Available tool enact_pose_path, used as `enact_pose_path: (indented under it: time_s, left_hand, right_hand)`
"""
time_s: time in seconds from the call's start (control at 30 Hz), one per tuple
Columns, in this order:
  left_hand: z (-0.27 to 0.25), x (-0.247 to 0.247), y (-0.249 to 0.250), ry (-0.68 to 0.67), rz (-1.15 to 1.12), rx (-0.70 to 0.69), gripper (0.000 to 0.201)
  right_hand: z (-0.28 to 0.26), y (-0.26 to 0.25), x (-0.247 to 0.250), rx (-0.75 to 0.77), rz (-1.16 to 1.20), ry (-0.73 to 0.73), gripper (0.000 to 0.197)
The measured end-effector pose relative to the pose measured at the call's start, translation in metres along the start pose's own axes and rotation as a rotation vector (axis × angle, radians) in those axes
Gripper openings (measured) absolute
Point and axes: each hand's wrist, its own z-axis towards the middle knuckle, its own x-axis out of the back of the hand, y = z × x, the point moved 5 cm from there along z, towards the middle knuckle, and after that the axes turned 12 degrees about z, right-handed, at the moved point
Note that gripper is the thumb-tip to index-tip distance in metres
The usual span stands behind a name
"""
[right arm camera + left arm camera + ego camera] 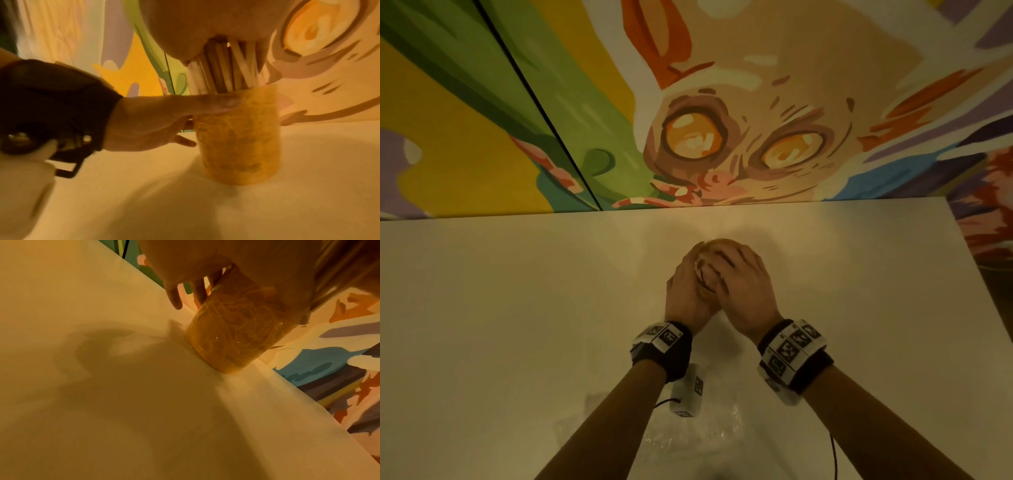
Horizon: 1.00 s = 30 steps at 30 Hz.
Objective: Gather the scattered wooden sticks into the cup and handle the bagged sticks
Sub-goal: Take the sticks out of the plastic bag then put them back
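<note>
Step in hand, I'd say: seating the gathered wooden sticks [224, 68] into the cup [238, 138]. Cup stands upright on the white table [517, 308], dead center in head view, at 12 o'clock from both wrists.

Left hand [156, 120] wraps the cup's upper wall near the rim, thumb across the front, steadying it. Right hand [743, 284] sits on top of the stick bundle, fingers curled over the upper ends; stick bottoms are already inside the cup.

Crinkled clear bag [688, 435] lies at 6 o'clock, under the forearms; contents can't tell.

Next probably calls for letting the sticks drop fully w/o tipping the cup, then reaching back for the bag.
</note>
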Motion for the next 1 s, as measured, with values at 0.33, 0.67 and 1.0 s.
enact_pose_path:
  time_s: [0.33,0.67,1.0]
  left_hand:
    - [0.0,0.008,0.009,-0.057,0.187,-0.06,0.094]
    - [-0.057,0.07,-0.046,-0.087,0.019,0.025,0.098]
    - [-0.267,0.12,-0.185,0.052,0.015,0.687,0.051]
  right_hand:
    - [0.016,-0.007,-0.002,-0.094,-0.298,-0.204,0.062]
    - [-0.029,-0.02,0.071,-0.012,0.152,0.068,0.049]
    - [-0.214,0.02,-0.022,-0.736,0.63,-0.311,0.055]
